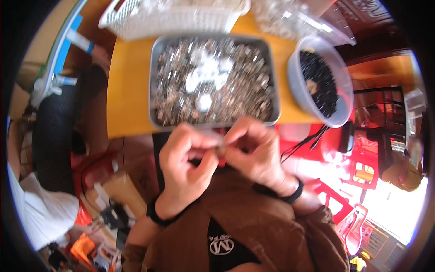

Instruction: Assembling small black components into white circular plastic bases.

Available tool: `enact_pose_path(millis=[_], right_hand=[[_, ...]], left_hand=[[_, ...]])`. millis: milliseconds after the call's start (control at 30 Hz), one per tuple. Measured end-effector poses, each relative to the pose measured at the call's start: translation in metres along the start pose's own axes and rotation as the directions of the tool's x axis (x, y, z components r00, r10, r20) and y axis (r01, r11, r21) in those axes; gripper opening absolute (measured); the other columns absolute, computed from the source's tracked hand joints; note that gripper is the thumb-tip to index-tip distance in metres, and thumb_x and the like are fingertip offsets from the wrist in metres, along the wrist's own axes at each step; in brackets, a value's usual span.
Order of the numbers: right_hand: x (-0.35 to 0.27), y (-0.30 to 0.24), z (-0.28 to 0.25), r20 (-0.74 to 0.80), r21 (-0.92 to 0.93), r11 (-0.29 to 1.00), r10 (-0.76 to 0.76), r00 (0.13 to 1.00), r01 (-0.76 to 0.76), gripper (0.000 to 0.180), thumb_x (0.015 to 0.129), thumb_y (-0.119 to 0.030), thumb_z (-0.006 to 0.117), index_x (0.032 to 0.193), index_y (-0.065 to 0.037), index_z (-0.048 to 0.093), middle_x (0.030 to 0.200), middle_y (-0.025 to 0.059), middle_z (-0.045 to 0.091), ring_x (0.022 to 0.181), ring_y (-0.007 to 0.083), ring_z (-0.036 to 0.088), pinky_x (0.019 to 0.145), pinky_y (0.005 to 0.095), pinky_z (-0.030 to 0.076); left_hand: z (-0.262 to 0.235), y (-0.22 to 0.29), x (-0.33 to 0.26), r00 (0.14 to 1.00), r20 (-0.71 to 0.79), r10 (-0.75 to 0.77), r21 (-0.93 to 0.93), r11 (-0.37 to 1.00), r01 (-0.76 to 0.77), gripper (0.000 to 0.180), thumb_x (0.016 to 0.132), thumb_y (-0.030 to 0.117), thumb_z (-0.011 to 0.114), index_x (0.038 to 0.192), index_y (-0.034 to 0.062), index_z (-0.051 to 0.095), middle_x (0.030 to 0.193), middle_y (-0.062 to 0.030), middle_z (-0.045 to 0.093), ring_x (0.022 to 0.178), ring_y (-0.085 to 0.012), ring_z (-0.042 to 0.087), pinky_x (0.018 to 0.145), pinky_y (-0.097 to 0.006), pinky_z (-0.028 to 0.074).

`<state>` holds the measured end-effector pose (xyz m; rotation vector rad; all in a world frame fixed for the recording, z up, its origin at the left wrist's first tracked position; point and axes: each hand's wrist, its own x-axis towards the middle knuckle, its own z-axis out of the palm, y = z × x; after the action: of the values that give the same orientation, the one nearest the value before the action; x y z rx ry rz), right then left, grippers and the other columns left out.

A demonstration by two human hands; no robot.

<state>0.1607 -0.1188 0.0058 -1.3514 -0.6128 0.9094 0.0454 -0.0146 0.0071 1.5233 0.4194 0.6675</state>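
Observation:
My left hand (186,165) and my right hand (256,152) meet in front of my chest, just past the table's near edge. Thumb and forefinger of each are pinched together at a small greyish piece (220,148); it is too small and blurred for me to tell its kind. Right beyond them lies a shallow metal tray (153,81) full of small, shiny, metal-looking parts (244,90). On top of those parts sits a patch of bright white pieces (208,75), washed out by glare.
A translucent round tub (346,86) of small black parts (317,77) stands right of the tray. Behind are a white plastic basket (181,22) and clear plastic bags (285,22). Red stools (360,174) stand to the right. A person in white (45,208) is at the left.

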Motion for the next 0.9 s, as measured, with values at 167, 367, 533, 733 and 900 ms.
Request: enact_pose_path(millis=[167, 367, 533, 733, 900], right_hand=[[0.0, -0.012, 0.006, 0.034, -0.212, 0.97, -0.115, 0.993, 0.119, 0.014, 0.072, 0.004, 0.066, 0.081, -0.003, 0.057, 0.08, 0.0034, 0.056, 0.069, 0.0089, 0.059, 0.059, 0.0218, 0.049], [0.0, -0.029, 0.002, 0.127, -0.301, 0.952, -0.012, 0.992, 0.05, 0.011, 0.076, 0.005, 0.064, 0.082, -0.001, 0.057, 0.082, 0.0046, 0.056, 0.075, 0.0118, 0.063, 0.062, 0.0223, 0.053], [0.006, -0.026, 0.002, 0.15, -0.398, 0.911, -0.052, 0.987, 0.108, 0.01, 0.077, 0.004, 0.064, 0.082, -0.001, 0.057, 0.081, 0.0044, 0.057, 0.073, 0.0109, 0.063, 0.063, 0.0228, 0.052], [0.02, -0.042, -0.008, 0.102, -0.372, 0.928, 0.062, 0.993, -0.02, 0.01, 0.075, 0.0, 0.066, 0.081, -0.001, 0.058, 0.074, 0.0028, 0.056, 0.065, 0.0077, 0.055, 0.054, 0.0227, 0.045], [0.062, -0.103, -0.069, -0.133, -0.529, 0.833, -0.268, 0.954, 0.16, 0.008, 0.079, -0.002, 0.062, 0.087, 0.0, 0.062, 0.071, 0.0023, 0.061, 0.06, 0.009, 0.058, 0.056, 0.0235, 0.048]], left_hand=[[-0.007, -0.003, -0.008, 0.997, -0.016, -0.071, -0.071, 0.995, 0.07, 0.015, 0.073, -0.014, 0.055, 0.083, -0.0039, 0.052, 0.086, -0.0062, 0.046, 0.078, -0.0129, 0.058, 0.064, -0.025, 0.055], [-0.008, 0.006, -0.003, 0.998, 0.048, -0.045, 0.015, 0.999, 0.045, 0.017, 0.071, -0.017, 0.055, 0.081, -0.0034, 0.052, 0.085, -0.0058, 0.046, 0.074, -0.0096, 0.056, 0.065, -0.02, 0.05], [-0.009, -0.004, 0.0, 0.999, 0.032, -0.023, 0.074, 0.997, 0.02, 0.017, 0.071, -0.015, 0.059, 0.081, -0.0029, 0.052, 0.085, -0.0054, 0.046, 0.075, -0.0091, 0.056, 0.064, -0.02, 0.051], [-0.007, 0.002, 0.009, 0.987, 0.052, -0.15, -0.079, 0.985, 0.154, 0.018, 0.076, -0.009, 0.064, 0.09, -0.0034, 0.054, 0.092, -0.0059, 0.049, 0.084, -0.0113, 0.056, 0.073, -0.023, 0.05], [-0.021, 0.0, 0.005, 0.988, -0.004, -0.157, -0.158, 0.975, 0.154, 0.03, 0.077, -0.003, 0.066, 0.104, -0.002, 0.054, 0.101, -0.0066, 0.05, 0.092, -0.0138, 0.055, 0.08, -0.026, 0.048]])
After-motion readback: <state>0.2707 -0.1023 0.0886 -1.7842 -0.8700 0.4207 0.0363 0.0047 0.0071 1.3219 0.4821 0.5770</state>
